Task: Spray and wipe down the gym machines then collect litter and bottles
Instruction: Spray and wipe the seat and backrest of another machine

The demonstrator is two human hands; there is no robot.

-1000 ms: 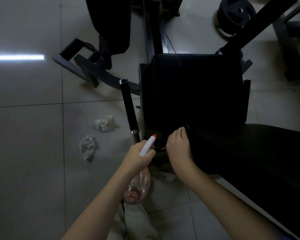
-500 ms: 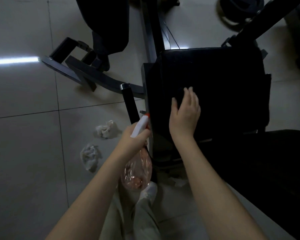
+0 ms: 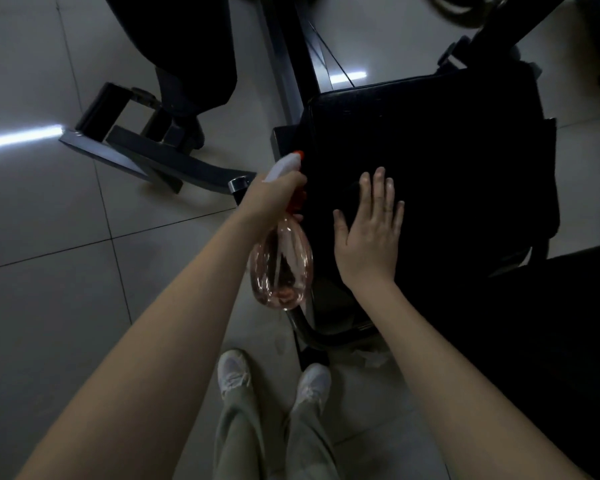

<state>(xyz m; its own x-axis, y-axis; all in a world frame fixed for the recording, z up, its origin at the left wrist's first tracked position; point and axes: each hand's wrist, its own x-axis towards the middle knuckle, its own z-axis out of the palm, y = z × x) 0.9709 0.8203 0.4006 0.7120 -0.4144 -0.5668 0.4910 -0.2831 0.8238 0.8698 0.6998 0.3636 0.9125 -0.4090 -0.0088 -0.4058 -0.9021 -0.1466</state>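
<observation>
Head view: spray bottle (image 3: 281,268) in left hand (image 3: 274,199); nozzle away, base near

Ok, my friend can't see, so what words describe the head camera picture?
A person's left hand grips a pink spray bottle beside a black padded gym seat, while the right hand lies flat on it with straight fingers. White shoes stand on the grey tiled floor below.
</observation>
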